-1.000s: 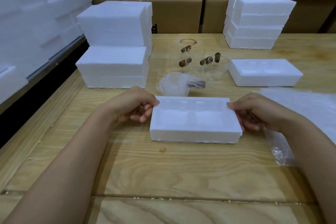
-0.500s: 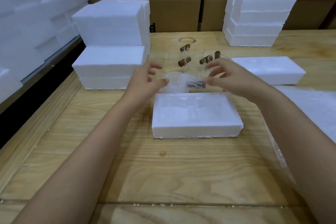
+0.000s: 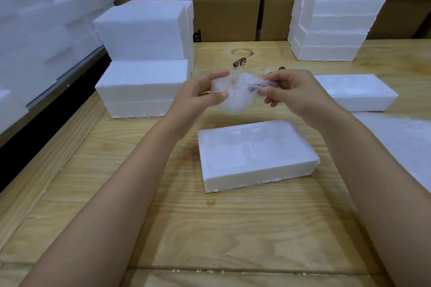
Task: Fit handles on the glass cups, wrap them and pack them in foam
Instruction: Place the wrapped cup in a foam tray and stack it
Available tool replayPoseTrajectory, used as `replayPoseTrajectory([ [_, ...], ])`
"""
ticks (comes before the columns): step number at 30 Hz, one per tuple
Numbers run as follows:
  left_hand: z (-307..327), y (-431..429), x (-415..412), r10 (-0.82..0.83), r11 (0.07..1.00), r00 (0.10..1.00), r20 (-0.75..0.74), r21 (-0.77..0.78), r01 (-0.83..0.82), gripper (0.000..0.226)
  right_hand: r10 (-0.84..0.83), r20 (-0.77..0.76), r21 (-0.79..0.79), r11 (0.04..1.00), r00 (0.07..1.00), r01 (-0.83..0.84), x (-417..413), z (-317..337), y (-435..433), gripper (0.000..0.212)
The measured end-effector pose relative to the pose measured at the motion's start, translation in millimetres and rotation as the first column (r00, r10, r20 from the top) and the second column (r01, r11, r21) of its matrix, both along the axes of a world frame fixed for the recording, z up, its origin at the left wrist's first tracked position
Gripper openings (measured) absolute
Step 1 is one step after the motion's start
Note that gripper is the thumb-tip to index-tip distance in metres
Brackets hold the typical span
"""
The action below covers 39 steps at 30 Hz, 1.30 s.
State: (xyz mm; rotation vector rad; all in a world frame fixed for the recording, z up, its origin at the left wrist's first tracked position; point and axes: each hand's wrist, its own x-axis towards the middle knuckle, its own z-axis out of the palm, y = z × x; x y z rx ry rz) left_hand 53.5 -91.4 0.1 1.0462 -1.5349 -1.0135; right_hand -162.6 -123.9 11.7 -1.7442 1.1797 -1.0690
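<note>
Lifted off the desk (image 3: 210, 228), the wrapped cup (image 3: 235, 94) now hangs between left hand (image 3: 198, 98) and right hand (image 3: 295, 91), both pinching it, foam tray (image 3: 254, 149) below them; a loose wrap could slip and drop the glass.

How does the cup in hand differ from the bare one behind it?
The held cup is wrapped and cloudy white; the bare cup shows clear glass. The held cup is up between left hand and right hand; the bare cup stands on the table. Both are brown-handled.
</note>
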Motion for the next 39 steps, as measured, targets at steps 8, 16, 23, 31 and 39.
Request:
replayPoseTrajectory([
  [8, 4, 5, 6, -0.105, 0.994, 0.994, 0.005, -0.038, 0.105, 0.080, 0.021, 0.208, 0.167, 0.984, 0.978, -0.056, 0, 14, 9, 0.019],
  [16, -11, -3, 13, -0.060, 0.997, 0.985, 0.161, 0.052, 0.052, 0.067, 0.046, 0.073, 0.493, 0.867, 0.996, -0.076, -6, 19, 8, 0.029],
  [23, -17, -4, 15, -0.028, 0.998, 0.980, 0.197, 0.060, 0.016, 0.064, 0.162, 0.069, 0.575, 0.800, 0.984, -0.171, -9, 15, 6, 0.041],
  [31, -9, -1, 13, -0.056, 0.998, 0.995, 0.088, 0.019, 0.054, 0.070, 0.107, 0.162, 0.496, 0.850, 0.981, -0.175, -10, 14, 5, 0.028],
  [39, -4, 2, 5, -0.071, 0.997, 0.997, 0.026, 0.040, 0.070, 0.066, 0.181, 0.359, 0.317, 0.899, 0.916, -0.302, -11, 8, 2, 0.024],
])
